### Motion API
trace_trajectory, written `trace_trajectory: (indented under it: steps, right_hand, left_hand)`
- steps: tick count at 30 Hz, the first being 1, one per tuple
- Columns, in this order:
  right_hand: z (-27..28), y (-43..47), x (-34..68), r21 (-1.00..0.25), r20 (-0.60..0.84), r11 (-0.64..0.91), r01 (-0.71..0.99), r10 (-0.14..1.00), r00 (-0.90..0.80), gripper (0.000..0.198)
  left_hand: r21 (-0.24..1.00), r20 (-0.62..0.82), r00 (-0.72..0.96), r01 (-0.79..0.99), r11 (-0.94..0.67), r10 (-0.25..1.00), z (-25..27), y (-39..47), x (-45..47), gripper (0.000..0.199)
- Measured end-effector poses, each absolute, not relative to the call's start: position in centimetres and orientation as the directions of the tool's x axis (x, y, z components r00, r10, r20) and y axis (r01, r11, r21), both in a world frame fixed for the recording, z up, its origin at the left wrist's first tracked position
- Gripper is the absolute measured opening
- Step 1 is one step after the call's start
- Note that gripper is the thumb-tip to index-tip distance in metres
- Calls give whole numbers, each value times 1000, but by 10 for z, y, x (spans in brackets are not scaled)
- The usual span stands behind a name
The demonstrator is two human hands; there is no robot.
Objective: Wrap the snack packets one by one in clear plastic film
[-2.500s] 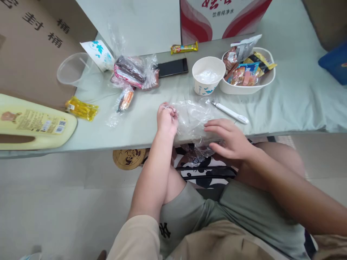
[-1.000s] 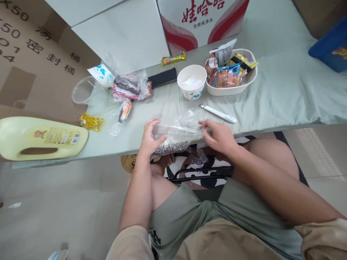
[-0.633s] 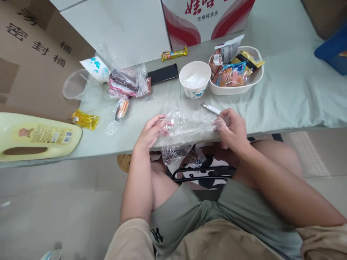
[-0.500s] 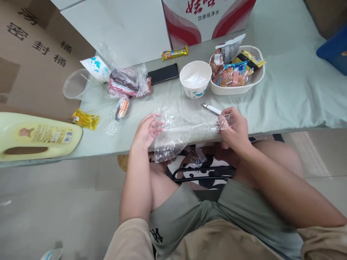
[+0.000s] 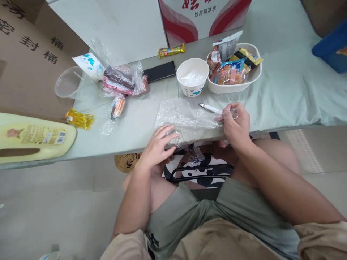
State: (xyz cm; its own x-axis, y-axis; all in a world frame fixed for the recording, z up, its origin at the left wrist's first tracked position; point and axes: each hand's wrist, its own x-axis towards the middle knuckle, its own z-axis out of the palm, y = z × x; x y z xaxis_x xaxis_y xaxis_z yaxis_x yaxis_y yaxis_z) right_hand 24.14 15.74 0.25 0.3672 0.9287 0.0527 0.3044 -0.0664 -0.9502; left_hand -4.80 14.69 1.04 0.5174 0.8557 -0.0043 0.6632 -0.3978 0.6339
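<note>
A clear plastic bag (image 5: pixel 187 117) lies crumpled along the table's front edge between my hands. My right hand (image 5: pixel 236 122) is closed on the bag's right end, pinching it between thumb and fingers. At the bag's left part, my left hand (image 5: pixel 158 146) has its fingers spread, the tips touching the film near the table edge. Just left of my right hand lies a white-handled knife or pen-like tool (image 5: pixel 210 108), partly under the film. Behind the bag stands a white paper cup (image 5: pixel 193 90) with clear plastic inside.
A white bowl (image 5: pixel 235 88) of wrapped snacks stands behind right, beside the cup. Farther left are a black phone (image 5: pixel 159 72), bagged snacks (image 5: pixel 119 78), a yellow wrapped packet (image 5: pixel 79 118) and a pale yellow jug (image 5: pixel 58 139). Boxes such as the red-and-white carton (image 5: pixel 202 21) line the back.
My left hand has moved down to the table edge, and its fingers have let go of the bag's upper left and spread. My right hand keeps its pinch. The bag lies flatter.
</note>
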Motion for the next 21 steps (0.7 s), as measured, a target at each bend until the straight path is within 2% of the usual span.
trace_trajectory:
  steps: [1, 4, 5, 6, 8, 9, 10, 12, 13, 15, 17, 19, 21]
  right_hand:
    - [3, 158, 242, -951, 46, -76, 301, 925, 377, 11]
    - [3, 160, 242, -955, 25, -94, 281, 920, 391, 13]
    - [3, 161, 242, -960, 14, -98, 264, 919, 394, 13]
    - [2, 162, 241, -966, 3, -101, 238, 917, 400, 14]
    - [-1, 165, 240, -980, -13, -95, 175, 908, 420, 16]
    - [-2, 166, 240, -985, -14, -86, 149, 903, 429, 17]
    - [-3, 167, 240, -988, -12, -77, 133, 901, 433, 18]
    - [-4, 166, 240, -989, -5, -67, 131, 906, 424, 18]
    - [-4, 166, 241, -988, -5, -68, 140, 912, 410, 18]
    - [-3, 163, 242, -983, -4, -73, 169, 927, 376, 15]
    - [-2, 159, 242, -979, -7, -74, 190, 944, 329, 13]
    - [1, 156, 242, -983, -9, -53, 175, 970, 243, 11]
    - [3, 153, 240, -989, -1, -24, 149, 989, 150, 11]
  left_hand:
    - [661, 49, 475, 644, -385, 879, 9, 150, -50, 21]
    - [736, 176, 342, 577, -354, 923, 7, 159, -62, 19]
    - [730, 167, 353, 583, -356, 921, 8, 161, -64, 25]
    - [707, 127, 391, 609, -360, 912, 8, 161, -66, 40]
    - [636, -3, 473, 681, -363, 881, 9, 161, -65, 64]
    - [614, -50, 490, 703, -360, 870, 9, 160, -63, 61]
    - [613, -63, 489, 707, -353, 870, 9, 159, -61, 49]
    - [671, -8, 453, 664, -331, 892, 8, 159, -57, 23]
    - [721, 40, 413, 619, -313, 910, 7, 160, -55, 19]
    - [838, 134, 267, 484, -253, 954, 6, 163, -54, 24]
    - [935, 188, 27, 300, -187, 982, 6, 167, -53, 30]
    - [979, 173, -222, 145, -143, 960, 7, 172, -54, 36]
    - [991, 126, -351, 90, -100, 928, 7, 176, -56, 39]
